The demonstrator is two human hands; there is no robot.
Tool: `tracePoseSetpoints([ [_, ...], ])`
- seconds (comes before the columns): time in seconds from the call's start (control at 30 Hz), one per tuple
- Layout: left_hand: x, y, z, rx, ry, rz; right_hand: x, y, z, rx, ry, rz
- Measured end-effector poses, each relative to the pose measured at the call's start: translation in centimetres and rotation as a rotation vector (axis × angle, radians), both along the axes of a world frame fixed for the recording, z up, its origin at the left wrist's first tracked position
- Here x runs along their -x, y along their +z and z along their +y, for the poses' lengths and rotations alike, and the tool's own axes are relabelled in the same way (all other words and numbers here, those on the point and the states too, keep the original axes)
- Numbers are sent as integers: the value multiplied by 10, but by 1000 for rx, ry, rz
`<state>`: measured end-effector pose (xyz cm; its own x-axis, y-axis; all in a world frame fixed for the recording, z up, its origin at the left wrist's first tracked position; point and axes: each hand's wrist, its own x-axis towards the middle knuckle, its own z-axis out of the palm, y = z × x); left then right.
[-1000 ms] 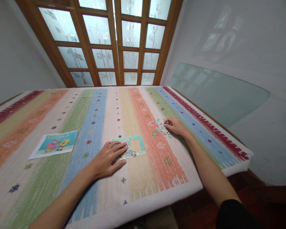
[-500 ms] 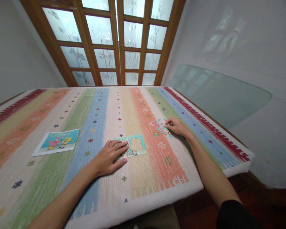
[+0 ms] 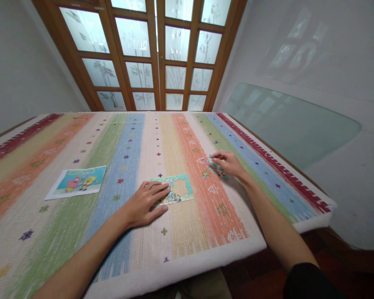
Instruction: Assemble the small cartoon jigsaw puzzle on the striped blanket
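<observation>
My left hand lies flat with its fingers stretched over the left part of a small jigsaw puzzle. The puzzle's border is filled with turquoise and patterned pieces; a bare tan area shows in its middle. To the right, my right hand is over a loose pile of puzzle pieces, thumb and fingers drawn together in a pinch. Whatever sits between those fingertips is too small to make out. The hand covers much of the pile.
A striped cloth covers the table. On the left lies a printed cartoon picture on white paper. Beyond the table stand wooden doors with frosted panes. A pale glass panel leans by the right wall.
My right hand has shifted left across the pile and now covers more of it. My left hand keeps its place on the puzzle. The view has moved slightly.
</observation>
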<state>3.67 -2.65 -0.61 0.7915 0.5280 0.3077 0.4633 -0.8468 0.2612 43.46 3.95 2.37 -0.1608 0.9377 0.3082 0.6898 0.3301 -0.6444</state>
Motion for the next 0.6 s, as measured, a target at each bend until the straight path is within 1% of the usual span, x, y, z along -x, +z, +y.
tracePoseSetpoints([
  [0.07,0,-1,0,1,2,0,20,1,-5,5,107,64],
  [0.13,0,-1,0,5,2,-5,46,-2,-13,41,186,108],
  [0.23,-1,1,0,15,3,-3,85,-12,-26,95,264,158],
  [0.33,-2,3,-1,25,5,2,114,-21,-36,102,323,155],
  [0.43,-3,4,-2,35,9,7,128,-24,-41,59,385,131],
  [0.6,-4,5,-3,33,15,15,133,-26,-42,16,464,149],
])
